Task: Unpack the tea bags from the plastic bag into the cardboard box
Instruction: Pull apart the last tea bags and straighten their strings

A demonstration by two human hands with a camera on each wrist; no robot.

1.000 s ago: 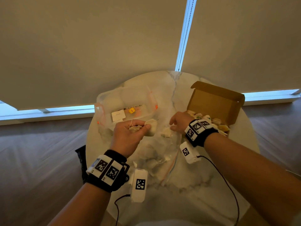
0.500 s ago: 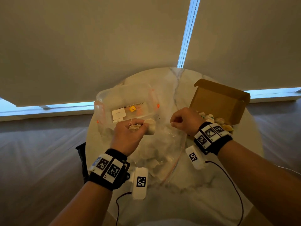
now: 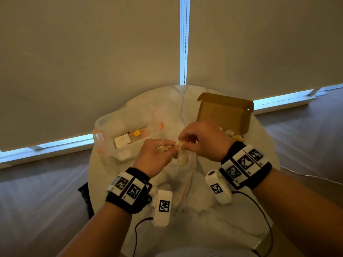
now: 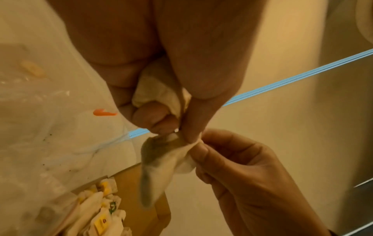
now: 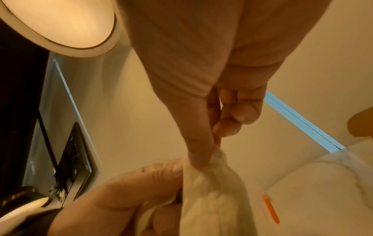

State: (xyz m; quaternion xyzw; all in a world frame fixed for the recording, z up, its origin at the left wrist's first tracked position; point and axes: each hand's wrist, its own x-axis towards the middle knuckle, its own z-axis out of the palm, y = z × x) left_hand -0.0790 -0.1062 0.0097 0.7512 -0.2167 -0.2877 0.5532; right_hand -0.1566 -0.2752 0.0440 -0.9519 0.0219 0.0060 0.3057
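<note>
My left hand (image 3: 169, 146) grips a bunched tea bag (image 4: 153, 92) with loose strings in its curled fingers. A second tea bag (image 3: 182, 158) hangs from the fingertips of both hands. My right hand (image 3: 182, 141) pinches its top corner between thumb and forefinger (image 5: 198, 158), and the tea bag (image 5: 214, 196) droops below. Both hands are held above the clear plastic bag (image 3: 187, 180), which lies crumpled on the table. The open cardboard box (image 3: 225, 110) stands at the right behind my right hand, with several tea bags (image 4: 101, 209) inside.
A clear plastic container (image 3: 126, 127) with orange clips lies at the left of the round marble table (image 3: 213, 229); it holds a white card and a yellow tag. Roller blinds hang close behind. Cables trail from both wrist cameras.
My right hand has come left from beside the box to meet my left hand and has pinched the hanging tea bag. Both hands have risen a little.
</note>
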